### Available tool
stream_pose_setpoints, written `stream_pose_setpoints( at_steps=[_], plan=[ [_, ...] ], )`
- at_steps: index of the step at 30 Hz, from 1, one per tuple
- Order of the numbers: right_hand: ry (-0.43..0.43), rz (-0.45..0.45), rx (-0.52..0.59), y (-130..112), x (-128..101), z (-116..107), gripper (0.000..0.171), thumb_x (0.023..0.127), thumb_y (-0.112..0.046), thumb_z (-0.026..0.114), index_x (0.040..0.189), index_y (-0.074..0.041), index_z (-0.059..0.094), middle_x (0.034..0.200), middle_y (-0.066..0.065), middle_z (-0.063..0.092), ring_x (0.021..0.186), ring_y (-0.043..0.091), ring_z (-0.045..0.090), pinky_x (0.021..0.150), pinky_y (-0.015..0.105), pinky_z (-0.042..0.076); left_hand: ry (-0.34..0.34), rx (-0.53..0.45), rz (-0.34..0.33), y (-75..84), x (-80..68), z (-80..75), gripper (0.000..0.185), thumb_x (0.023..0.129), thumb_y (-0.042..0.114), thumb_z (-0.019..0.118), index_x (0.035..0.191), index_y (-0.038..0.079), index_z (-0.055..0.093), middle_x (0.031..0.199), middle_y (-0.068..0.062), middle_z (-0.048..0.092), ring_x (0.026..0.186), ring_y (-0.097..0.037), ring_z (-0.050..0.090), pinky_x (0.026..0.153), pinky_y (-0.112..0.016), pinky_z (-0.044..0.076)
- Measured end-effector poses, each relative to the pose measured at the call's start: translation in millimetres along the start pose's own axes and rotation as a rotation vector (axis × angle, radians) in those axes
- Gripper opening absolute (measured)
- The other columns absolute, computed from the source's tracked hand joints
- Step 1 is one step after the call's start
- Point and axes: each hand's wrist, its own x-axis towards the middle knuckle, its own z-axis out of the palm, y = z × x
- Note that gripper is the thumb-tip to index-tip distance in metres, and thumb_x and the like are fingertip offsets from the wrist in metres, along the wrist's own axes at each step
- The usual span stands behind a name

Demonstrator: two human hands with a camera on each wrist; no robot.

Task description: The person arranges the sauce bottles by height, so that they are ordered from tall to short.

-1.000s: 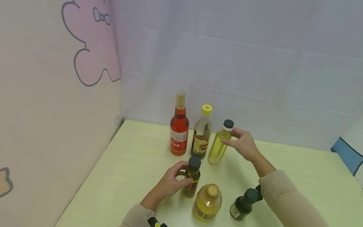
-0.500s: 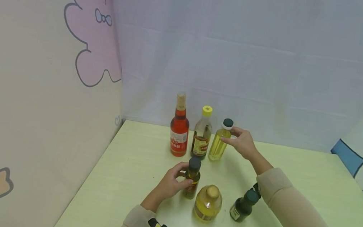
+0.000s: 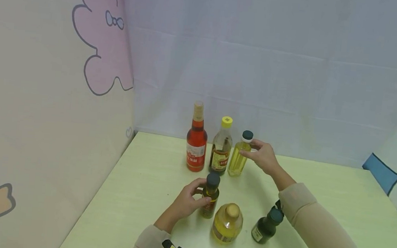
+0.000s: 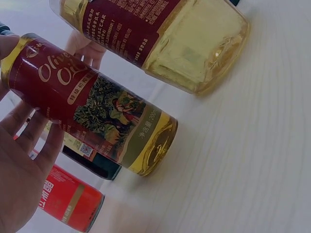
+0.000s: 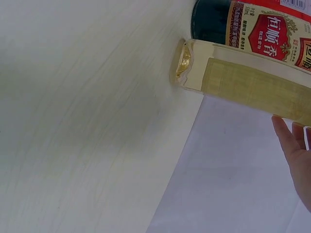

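First, at the near side of the bench (image 3: 123, 212), the gold-capped bottle (image 3: 227, 229) and, to its right, the small dark bottle (image 3: 264, 227) stood free of both hands; their positions were unchanged over the last second. Just beyond, the left hand (image 3: 185, 201) pinched the olive oil bottle (image 3: 209, 208) near its neck, thumb on the near side and fingers behind. That bottle had also kept its position; contact between its base and the bench could not be confirmed.

Farther back, the right hand (image 3: 263, 157) pinched the upper part of the pale oil bottle (image 3: 238, 159) between thumb and fingers. This was the point of change: the pale oil bottle had moved slightly leftward, narrowing its gap to the yellow-capped bottle (image 3: 220, 153). It stood just beside that bottle, leaning slightly right in the head view; whether the two touched could not be determined. The shift appeared to be a minor position correction, closing up a row with the yellow-capped bottle and the red bottle (image 3: 196, 147), both unmoved before the curtain (image 3: 278, 68). Because the right hand's grip was unreleased, the correction was judged unfinished.
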Motion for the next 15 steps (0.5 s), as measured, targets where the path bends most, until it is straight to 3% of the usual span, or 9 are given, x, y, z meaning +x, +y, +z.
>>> stream_pose_setpoints(
  at_steps=[5,8,15],
  plan=[
    [-0.001,0.009,0.007,2,1,2,0.061,0.071,-0.032,0.077,0.120,-0.003,0.056,0.120,0.018,0.053,0.115,0.034,0.043,0.089,0.049,0.039,-0.013,0.002,-0.010,22.4,-3.3,-0.5,0.041,0.084,0.007,0.062,0.122,0.006,0.049,0.116,-0.005,0.053,0.108,-0.020,0.047,0.088,-0.037,0.040],
    [0.000,0.016,0.006,3,1,4,0.060,0.071,-0.032,0.077,0.120,-0.003,0.056,0.121,0.017,0.053,0.115,0.034,0.043,0.089,0.049,0.039,-0.015,0.016,-0.034,27.2,-3.9,-0.4,0.041,0.084,0.008,0.062,0.123,0.006,0.049,0.116,-0.004,0.053,0.108,-0.018,0.047,0.089,-0.036,0.040],
    [0.002,0.002,-0.009,0,2,6,0.063,0.070,-0.035,0.077,0.121,-0.004,0.055,0.120,0.018,0.053,0.114,0.034,0.044,0.088,0.049,0.039,-0.009,0.029,-0.017,21.5,-3.1,-2.1,0.042,0.083,0.010,0.064,0.123,0.008,0.050,0.116,-0.002,0.054,0.108,-0.018,0.047,0.088,-0.037,0.041]
  ],
)
